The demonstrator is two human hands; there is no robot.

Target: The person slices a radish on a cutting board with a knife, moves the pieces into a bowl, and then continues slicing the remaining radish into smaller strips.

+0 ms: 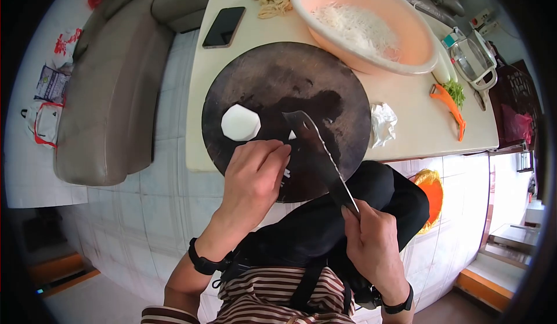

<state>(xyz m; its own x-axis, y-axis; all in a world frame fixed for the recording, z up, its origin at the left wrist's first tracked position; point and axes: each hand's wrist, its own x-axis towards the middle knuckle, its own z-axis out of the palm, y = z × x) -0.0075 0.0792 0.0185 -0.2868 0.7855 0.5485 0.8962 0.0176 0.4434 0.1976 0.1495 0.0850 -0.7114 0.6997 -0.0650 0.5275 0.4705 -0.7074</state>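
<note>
Your right hand (374,240) is clenched on the knife (319,153) handle, blade flat and angled up-left over the dark round board (272,80); your left hand (255,170) presses curled fingertips on small white pieces just left of the blade, though what sits under them is hidden. The white radish chunk (240,122) lies just above the left hand's knuckles, cut face up. It looks firm, wet and likely slippery, fairly light; pin it from the top with curled fingertips, flat face down.
</note>
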